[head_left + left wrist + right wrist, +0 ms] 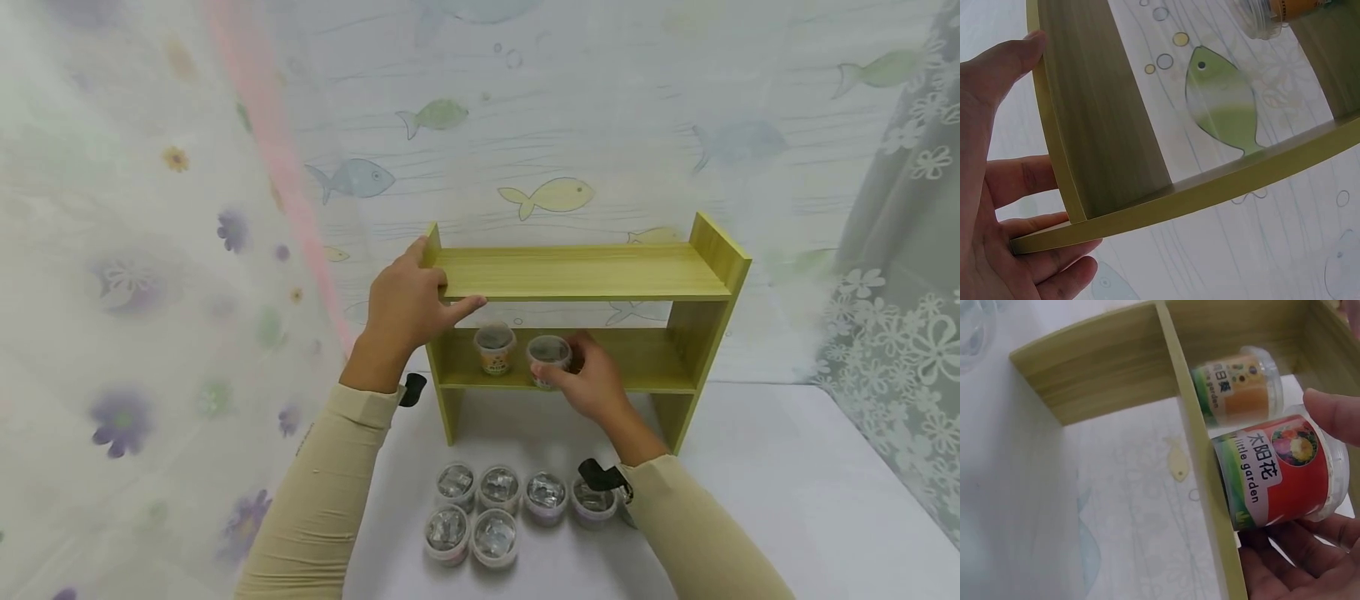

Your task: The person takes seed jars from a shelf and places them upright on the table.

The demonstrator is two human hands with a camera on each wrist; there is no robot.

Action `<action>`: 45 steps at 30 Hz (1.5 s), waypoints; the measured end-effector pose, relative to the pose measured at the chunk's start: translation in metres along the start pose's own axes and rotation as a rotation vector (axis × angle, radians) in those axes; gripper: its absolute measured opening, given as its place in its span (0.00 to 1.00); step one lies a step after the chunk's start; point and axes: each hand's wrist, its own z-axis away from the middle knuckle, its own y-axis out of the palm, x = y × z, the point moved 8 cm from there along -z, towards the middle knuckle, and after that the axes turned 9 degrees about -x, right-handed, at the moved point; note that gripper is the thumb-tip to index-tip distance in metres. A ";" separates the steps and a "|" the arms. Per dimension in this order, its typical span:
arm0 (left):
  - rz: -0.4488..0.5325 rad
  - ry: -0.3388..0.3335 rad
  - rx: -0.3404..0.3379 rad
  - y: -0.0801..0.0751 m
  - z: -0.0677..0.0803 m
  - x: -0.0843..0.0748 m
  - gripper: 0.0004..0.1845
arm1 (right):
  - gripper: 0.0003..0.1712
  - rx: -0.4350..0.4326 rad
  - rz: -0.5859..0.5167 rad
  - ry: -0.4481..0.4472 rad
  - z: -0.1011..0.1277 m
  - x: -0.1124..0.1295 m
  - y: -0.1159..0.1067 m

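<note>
A small yellow-green wooden shelf rack (562, 273) stands on the white table. My left hand (411, 304) grips its upper left corner; in the left wrist view the thumb lies at the side panel's edge (1054, 144) with fingers around the corner. On the middle board, my right hand (596, 385) holds a clear-lidded plastic cup (550, 350) between thumb and fingers. The right wrist view shows its red "little garden" label (1288, 472), its base at the board's front edge. To its left on the same board stands a similar cup with an orange label (495, 350).
Several more lidded cups (495, 537) stand in two rows on the white table (787, 467) in front of the rack; my right forearm partly covers one. Behind the rack hangs a fish-patterned curtain (555, 125), with a flowered one (135, 333) on the left.
</note>
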 end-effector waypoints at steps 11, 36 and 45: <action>0.001 0.002 -0.015 0.000 -0.001 -0.001 0.36 | 0.34 -0.007 -0.007 0.007 0.016 0.003 -0.009; 0.000 -0.021 0.009 -0.001 0.001 -0.001 0.35 | 0.34 -0.001 -0.081 0.013 0.058 -0.008 -0.012; -0.005 -0.024 0.014 0.000 0.001 -0.001 0.36 | 0.33 0.015 -0.076 0.008 0.078 -0.014 -0.009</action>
